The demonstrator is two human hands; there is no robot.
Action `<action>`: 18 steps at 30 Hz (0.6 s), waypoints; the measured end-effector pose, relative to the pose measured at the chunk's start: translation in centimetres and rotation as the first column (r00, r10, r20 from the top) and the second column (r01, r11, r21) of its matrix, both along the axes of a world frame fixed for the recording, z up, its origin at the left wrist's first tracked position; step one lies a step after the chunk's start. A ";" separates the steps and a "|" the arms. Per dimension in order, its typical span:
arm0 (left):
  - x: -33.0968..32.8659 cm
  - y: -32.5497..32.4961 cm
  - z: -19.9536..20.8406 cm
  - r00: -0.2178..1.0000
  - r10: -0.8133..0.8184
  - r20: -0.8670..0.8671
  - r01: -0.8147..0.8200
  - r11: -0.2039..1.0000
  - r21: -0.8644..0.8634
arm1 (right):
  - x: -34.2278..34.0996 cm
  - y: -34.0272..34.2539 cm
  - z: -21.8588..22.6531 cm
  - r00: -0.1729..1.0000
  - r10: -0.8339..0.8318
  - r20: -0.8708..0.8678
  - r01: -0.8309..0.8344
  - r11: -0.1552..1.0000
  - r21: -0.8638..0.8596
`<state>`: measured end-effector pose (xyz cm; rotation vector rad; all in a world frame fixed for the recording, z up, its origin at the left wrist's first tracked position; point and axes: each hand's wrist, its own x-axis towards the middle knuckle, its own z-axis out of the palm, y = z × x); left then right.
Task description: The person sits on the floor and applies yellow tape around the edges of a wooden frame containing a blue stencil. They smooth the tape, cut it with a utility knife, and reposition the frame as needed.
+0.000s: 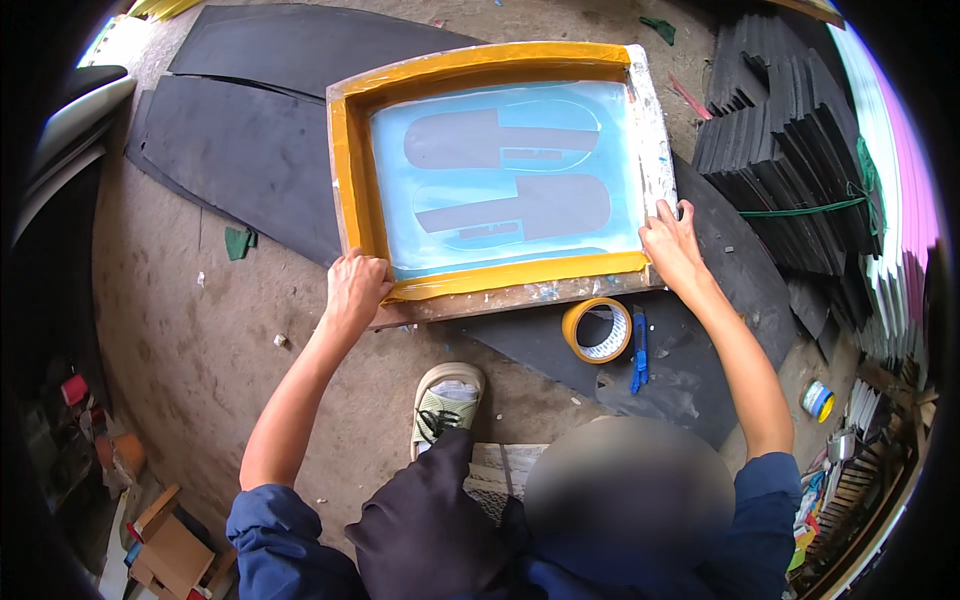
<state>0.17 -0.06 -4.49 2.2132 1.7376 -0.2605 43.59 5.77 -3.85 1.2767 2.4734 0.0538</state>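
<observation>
A screen printing frame (657,150) lies tilted on dark sheets in front of me. Its blue mesh (400,235) shows two grey sole-shaped figures. Yellow tape (520,273) lines the inner sides of the frame; the near strip runs between my two hands. At the near left corner, my left hand (355,288) is closed, its curled fingers on that strip's left end. My right hand (672,245) pinches the strip's other end at the near right corner, forefinger raised and bent. The undersides of my fingers are hidden.
A roll of yellow tape (570,328) and a blue utility knife (640,350) lie just nearer than the frame. Stacked black foam sheets (800,160) stand at the right, tied with green string. A small round tub (818,400) sits below them. A cardboard box (172,553) is lower left.
</observation>
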 end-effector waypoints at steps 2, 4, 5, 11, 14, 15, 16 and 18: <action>0.2 0.4 0.1 1.000 0.014 -0.008 -0.014 0.999 -0.031 | -0.1 0.3 -0.2 1.000 -0.004 0.019 0.004 1.000 0.020; 0.2 0.5 0.0 1.000 0.014 -0.004 -0.014 0.999 -0.033 | -0.2 0.5 -0.4 0.998 -0.010 0.055 0.009 1.000 0.016; 0.3 0.6 0.0 1.000 0.015 -0.002 -0.015 0.999 -0.033 | -0.2 0.6 -0.5 0.997 -0.012 0.074 0.011 1.000 0.015; 0.5 0.6 0.0 0.999 0.033 -0.024 -0.034 0.998 -0.049 | -0.9 0.8 -0.9 0.982 -0.024 0.187 0.026 1.000 -0.010; 0.4 0.5 -0.1 0.999 0.003 -0.036 -0.003 1.000 0.001 | -1.1 0.8 -1.0 0.982 -0.037 0.187 0.038 0.999 -0.006; 0.4 0.5 -0.3 0.998 0.007 -0.058 -0.007 1.000 0.000 | -1.0 0.8 -1.0 0.982 -0.037 0.184 0.039 0.999 -0.004; 0.5 0.4 -0.5 0.995 0.006 -0.102 -0.007 1.000 -0.002 | -0.9 0.8 -1.1 0.983 -0.030 0.181 0.030 1.000 0.004; 0.6 0.4 -0.8 0.991 0.003 -0.134 -0.004 1.000 -0.012 | -0.9 0.7 -1.0 0.984 -0.021 0.178 0.019 1.000 0.018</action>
